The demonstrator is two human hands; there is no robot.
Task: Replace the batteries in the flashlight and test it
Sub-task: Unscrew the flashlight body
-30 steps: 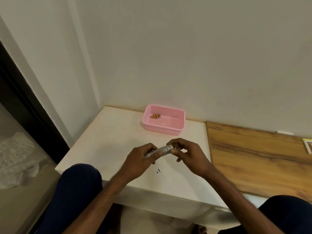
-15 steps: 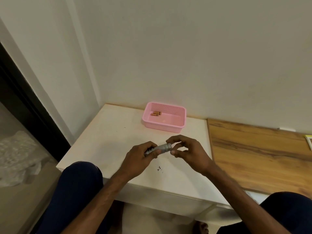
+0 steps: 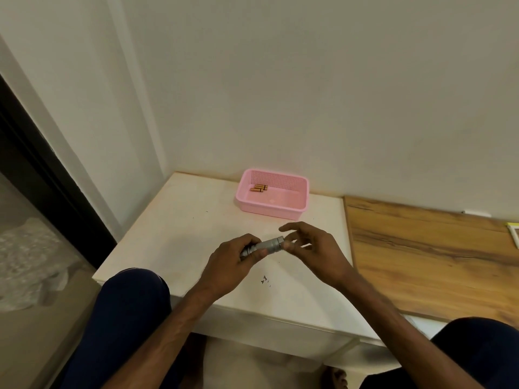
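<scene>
Loosened since the frame half a second earlier, when its fingers were curled at the tip of the flashlight (image 3: 268, 245), the right hand (image 3: 318, 255) is now seen with its grip apart. Its index finger (image 3: 285, 228) is stretched out above the silver barrel's right end and the other fingers are held loosely. The thumb tip is placed just at that end, though contact cannot be made out through the blur. The left hand (image 3: 231, 266) is kept where it was, its grip clamped on the flashlight's left half, with fingers wrapped over the top and the thumb pressed along the near side. The flashlight is held over the white counter (image 3: 168, 234), slightly raised to the right, so that its right half is left protruding from the left grip toward the right hand. Farther back on the counter, near the wall, a pink basket (image 3: 271, 212) is set, and a few copper-coloured batteries (image 3: 259, 188) are laid together in its back left corner, well apart from both hands. Small dark specks (image 3: 265, 280) are marked on the counter just below the hands. A wood-grain surface (image 3: 421, 248) is butted against the counter's right edge.
</scene>
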